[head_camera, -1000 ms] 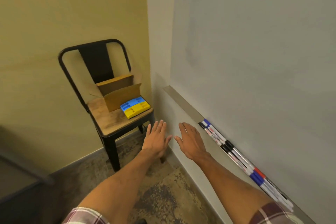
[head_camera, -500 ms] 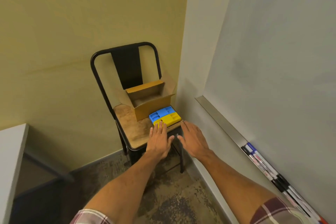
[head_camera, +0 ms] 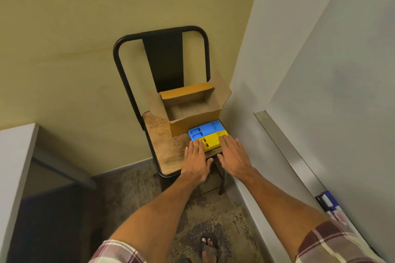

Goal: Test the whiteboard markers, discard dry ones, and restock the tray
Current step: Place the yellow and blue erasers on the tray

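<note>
— How are the hands held?
— The left hand [head_camera: 195, 162] and right hand [head_camera: 234, 158] are flat and apart, fingers straight, tips over either end of the yellow tray [head_camera: 210, 142]. They grip nothing.
— Where is it?
— On the chair [head_camera: 166, 145], beside a blue tray [head_camera: 205, 130], before an open cardboard box [head_camera: 192, 123]. The markers [head_camera: 330, 205] lie on the whiteboard ledge [head_camera: 284, 149], to the right.

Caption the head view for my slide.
Left hand and right hand, fingers straight, reach over the yellow organizer beside a blue organizer, before an open cardboard box on a chair.
</note>
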Motion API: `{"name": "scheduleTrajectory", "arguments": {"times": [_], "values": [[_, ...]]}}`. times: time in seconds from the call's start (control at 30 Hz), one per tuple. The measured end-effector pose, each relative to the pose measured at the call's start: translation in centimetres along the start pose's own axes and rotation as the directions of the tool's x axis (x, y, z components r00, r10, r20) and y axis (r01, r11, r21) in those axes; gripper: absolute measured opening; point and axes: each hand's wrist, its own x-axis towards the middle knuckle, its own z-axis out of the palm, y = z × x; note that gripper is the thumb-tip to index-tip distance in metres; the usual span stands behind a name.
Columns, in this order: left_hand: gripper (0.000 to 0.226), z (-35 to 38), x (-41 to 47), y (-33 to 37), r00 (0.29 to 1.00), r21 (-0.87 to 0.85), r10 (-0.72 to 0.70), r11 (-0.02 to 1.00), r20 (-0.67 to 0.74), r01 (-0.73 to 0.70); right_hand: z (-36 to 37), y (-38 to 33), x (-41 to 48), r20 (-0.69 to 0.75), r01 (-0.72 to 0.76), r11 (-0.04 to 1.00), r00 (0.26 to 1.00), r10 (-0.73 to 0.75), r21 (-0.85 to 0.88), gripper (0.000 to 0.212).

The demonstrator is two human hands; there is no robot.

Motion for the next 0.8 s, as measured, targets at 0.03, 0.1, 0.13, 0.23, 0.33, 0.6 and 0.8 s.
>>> {"name": "scheduleTrajectory", "arguments": {"times": [0.03,0.1,0.13,0.23,0.33,0.6,0.8], "values": [[0.073,0.2,0.6,0.2,1.0,-0.012,-0.005,1.0,-0.007,0.005,0.4,0.4,0.6,0.016,0.001,1.0,1.0,-0.001,-0.001,0.068],[0.074,0.7,1.5,0.5,1.0,-0.035,-0.014,0.999,-0.027,0.013,0.9,0.9,1.5,0.036,0.006,1.0,0.999,-0.006,-0.01,0.069],[0.074,0.9,2.1,0.6,0.999,-0.049,-0.024,0.999,-0.032,0.022,1.2,1.2,2.1,0.045,0.01,1.0,0.999,-0.009,-0.008,0.07],[0.075,1.7,3.6,1.0,0.998,-0.084,-0.058,0.995,-0.019,0.056,1.8,1.9,3.5,0.071,0.021,1.0,0.997,-0.02,-0.01,0.072],[0.076,2.5,4.2,1.3,0.996,-0.091,-0.084,0.992,0.002,0.084,2.5,2.4,4.6,0.086,0.038,0.999,0.996,-0.037,-0.013,0.075],[0.076,3.8,4.3,1.7,0.99,-0.084,-0.143,0.986,0.006,0.143,3.8,2.6,5.0,0.112,0.044,0.997,0.992,-0.05,0.056,0.078],[0.073,3.6,3.9,1.8,0.989,-0.05,-0.148,0.988,0.004,0.148,3.0,2.1,5.2,0.069,0.01,0.998,0.997,-0.014,0.058,0.084]]}}
